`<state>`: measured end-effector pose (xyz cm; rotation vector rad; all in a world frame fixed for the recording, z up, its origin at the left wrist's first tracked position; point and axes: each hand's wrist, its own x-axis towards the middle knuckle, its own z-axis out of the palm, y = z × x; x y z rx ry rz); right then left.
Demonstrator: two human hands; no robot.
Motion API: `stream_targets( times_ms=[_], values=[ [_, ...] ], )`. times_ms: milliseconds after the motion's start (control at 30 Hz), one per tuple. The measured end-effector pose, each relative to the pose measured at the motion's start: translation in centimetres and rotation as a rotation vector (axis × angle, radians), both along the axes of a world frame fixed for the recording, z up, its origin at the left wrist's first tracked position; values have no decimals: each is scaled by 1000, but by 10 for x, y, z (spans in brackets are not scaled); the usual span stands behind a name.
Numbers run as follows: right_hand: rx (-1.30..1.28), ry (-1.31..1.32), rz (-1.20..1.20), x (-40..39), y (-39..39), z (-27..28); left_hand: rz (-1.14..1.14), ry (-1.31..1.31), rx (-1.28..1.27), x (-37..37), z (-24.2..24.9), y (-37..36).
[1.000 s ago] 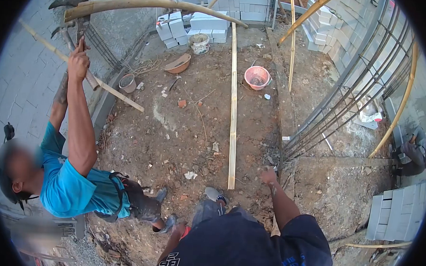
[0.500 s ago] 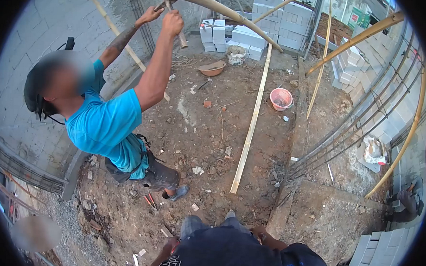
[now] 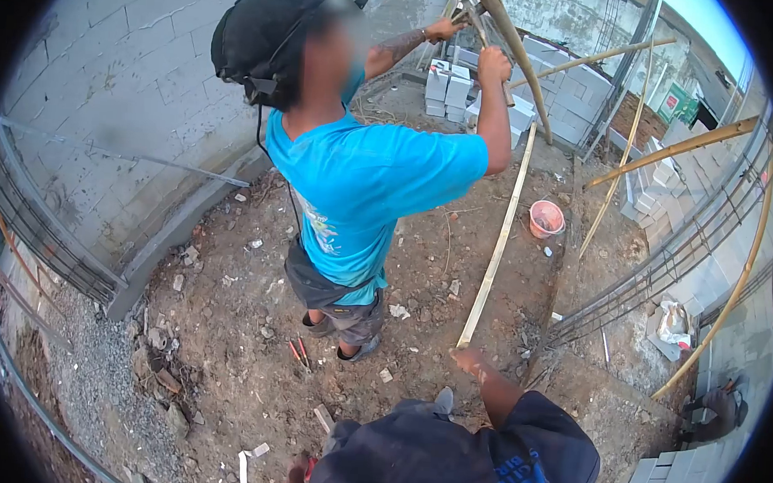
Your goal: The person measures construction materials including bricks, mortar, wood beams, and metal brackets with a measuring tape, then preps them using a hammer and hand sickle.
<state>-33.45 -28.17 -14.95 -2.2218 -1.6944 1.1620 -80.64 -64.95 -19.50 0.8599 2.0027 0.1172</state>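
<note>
My right hand (image 3: 470, 360) reaches forward, low over the dirt, its fingertips right at the near end of a long pale bamboo strip (image 3: 500, 247). The strip lies on the ground, running away from me. Down by my knee, my left hand (image 3: 297, 479) is closed around a small red thing (image 3: 310, 467), mostly hidden by my body. A wood scrap (image 3: 324, 417) lies just ahead of it. Two slim tools with red handles (image 3: 299, 352) rest on the ground to the front left.
A co-worker in a blue shirt (image 3: 381, 171) stands close ahead, holding a hammer (image 3: 505, 86) by a slanted bamboo pole (image 3: 520, 56). An orange bucket (image 3: 546, 219) sits beyond the strip. A rebar cage (image 3: 666, 252) leans at right; pale blocks (image 3: 578, 90) are stacked behind.
My right hand has moved from beside my knee out to the bamboo strip's near end. The view has shifted, and the co-worker now stands more upright and nearer the middle.
</note>
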Motion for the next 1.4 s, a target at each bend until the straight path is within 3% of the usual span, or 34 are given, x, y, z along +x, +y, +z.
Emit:
stream_targets(
  times_ms=[67, 133, 200, 300, 367, 467, 500, 533, 567, 600, 700, 733, 833, 900, 967, 1000, 1033, 1067, 1133, 1167, 1233, 1300, 1333, 1367, 1400],
  values=[
    [51, 33, 114, -51, -12, 26, -10, -66, -114, -21, -5, -23],
    [109, 85, 216, -83, -21, 42, -93, 134, -153, -52, -54, -54],
    [90, -9, 430, -99, -31, 46, 248, -29, -189, -56, -21, -56],
    [-83, -160, 424, -105, -40, 40, 231, 1, -325, -68, -21, -58],
    [-4, -196, 390, -78, -49, -16, 112, -25, -279, -74, -26, -50],
    [-202, -192, 240, -70, -52, -38, -144, -12, -154, -89, -62, -47],
    [-391, -222, 96, -72, -53, -33, -172, -7, -128, -95, -71, -42],
    [-587, -255, -49, -72, -55, -32, -88, -65, -177, -106, -68, -17],
    [-606, -262, -48, -61, -63, -64, -1, -116, -226, -116, -65, 9],
    [-602, -204, 102, -57, -71, -96, 92, -162, -266, -129, -57, 24],
    [-609, -107, -72, -149, -26, -22, 244, -60, -173, -172, -49, 96],
    [-656, -117, -173, -169, -32, -13, 488, -159, -243, -182, -7, 129],
    [-718, -117, -28, -238, 8, 41, 357, -5, -98, -238, -19, 172],
    [-675, -30, -88, -255, 26, 31, 480, -32, 111, -261, 31, 222],
    [-620, 55, -136, -262, 56, 16, 544, -87, 131, -279, 67, 252],
    [-494, -26, 231, -257, 68, -3, 622, -133, 148, -289, 74, 266],
    [-430, -67, 402, -257, 71, -10, 758, -230, 175, -320, 5, 259],
    [-350, -114, 565, -257, 75, -19, 737, -240, 178, -339, -3, 263],
    [-283, -97, 472, -270, 81, -19, 1126, -769, 218, -372, -9, 281],
    [-260, -92, 434, -278, 85, -17, 1105, -779, 211, -385, -14, 288],
    [-486, -118, 107, -305, 78, 2, 878, -535, 82, -412, -30, 298],
    [-713, -115, -225, -349, 75, 31, 741, -470, -20, -440, -61, 307],
    [-815, -120, -397, -372, 77, 41, 771, -436, 48, -446, -56, 315],
    [-863, -126, -452, -393, 76, 44, 589, -235, 3, -475, -95, 321],
    [-856, -111, -429, -412, 76, 43, 571, -236, -11, -494, -95, 329]
  ],
)
